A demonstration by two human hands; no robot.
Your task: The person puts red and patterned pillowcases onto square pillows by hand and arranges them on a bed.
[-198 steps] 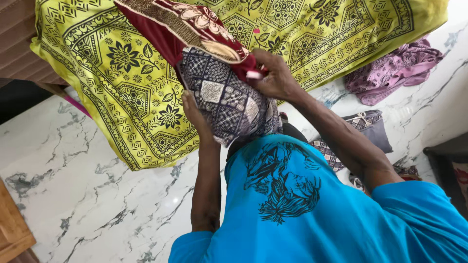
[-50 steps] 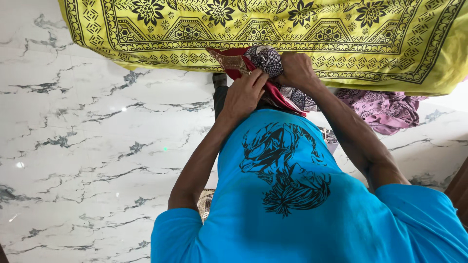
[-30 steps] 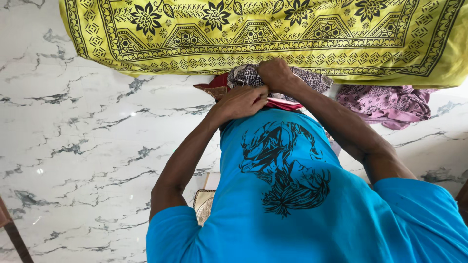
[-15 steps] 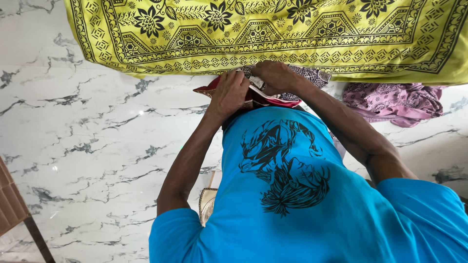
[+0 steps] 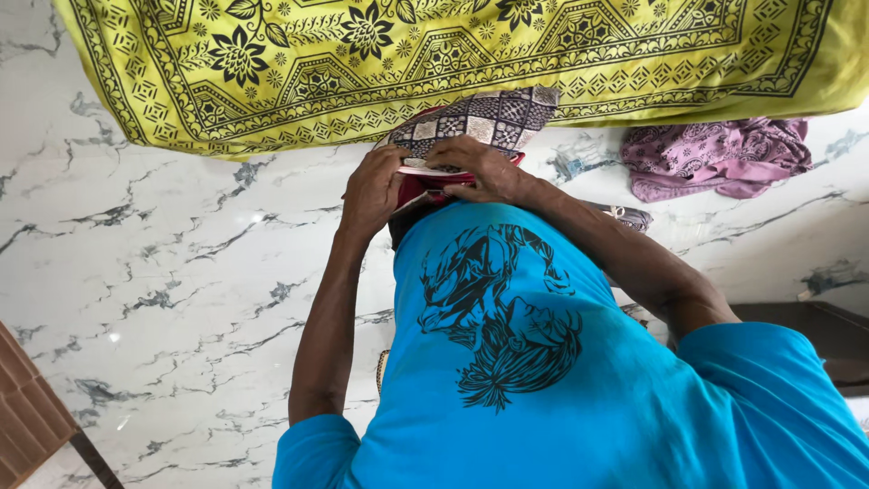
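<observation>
Soft checked cloth bundle (image 5: 475, 122) sits clamped in both grips: left hand (image 5: 373, 188), right hand (image 5: 475, 170).

Both hands, left (image 5: 371, 190) and right (image 5: 480, 170), grip a folded patterned cloth (image 5: 475, 122) over red fabric (image 5: 418, 188), at the yellow sheet's (image 5: 272, 72) edge. Purple cloth (image 5: 715, 156) lies on the marble floor (image 5: 163, 272).
</observation>
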